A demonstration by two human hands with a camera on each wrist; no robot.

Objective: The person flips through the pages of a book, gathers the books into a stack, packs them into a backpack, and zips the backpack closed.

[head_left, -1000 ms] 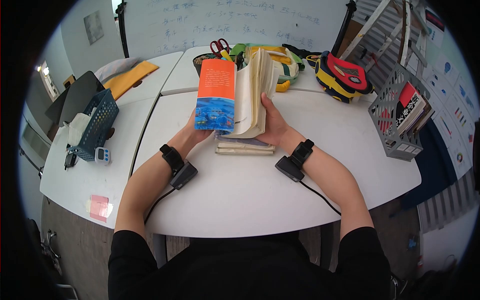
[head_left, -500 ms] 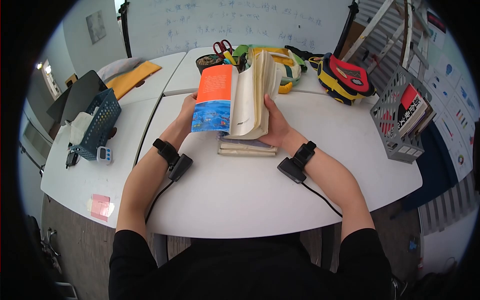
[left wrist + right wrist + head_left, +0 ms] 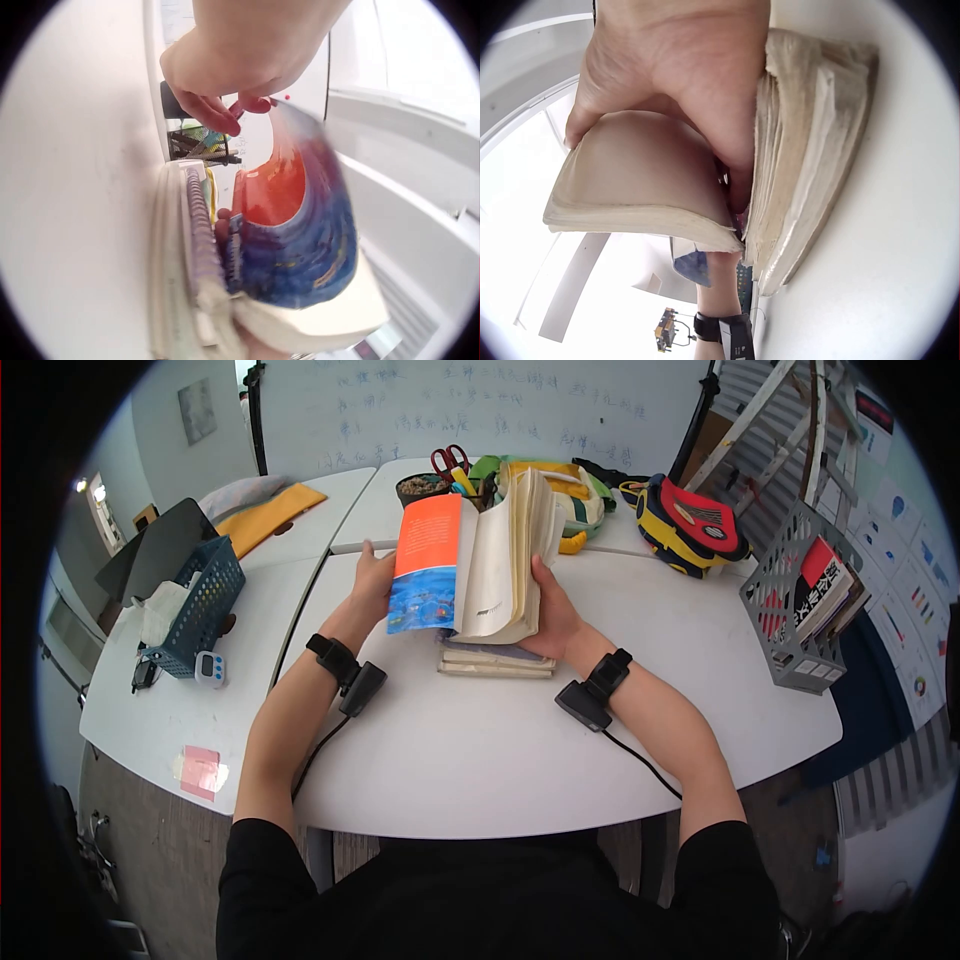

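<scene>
A thick paperback book [image 3: 505, 570] is tilted up over a low stack of books [image 3: 497, 663], its orange and blue cover [image 3: 425, 565] folded out to the left. My right hand [image 3: 558, 618] grips the page block from the right, thumb along the front and fingers underneath; the right wrist view shows the yellowed page block [image 3: 630, 169] within that grip. Beside the cover's left edge is my left hand [image 3: 373, 578], thumb raised apart from the fingers. In the left wrist view its fingers [image 3: 214, 116] and thumb are separated near the curved cover [image 3: 300, 247].
Behind the book stand a pot with red-handled scissors [image 3: 450, 461] and a green-yellow bag [image 3: 570, 490]. A red-yellow bag [image 3: 690, 525] lies to the right, near a grey book rack [image 3: 790, 620]. On the left are a blue basket [image 3: 205, 605] and a small timer [image 3: 210, 669].
The left hand has moved from beneath the cover out to its left edge, and its thumb now stands away from it. The right hand keeps its hold on the book.
</scene>
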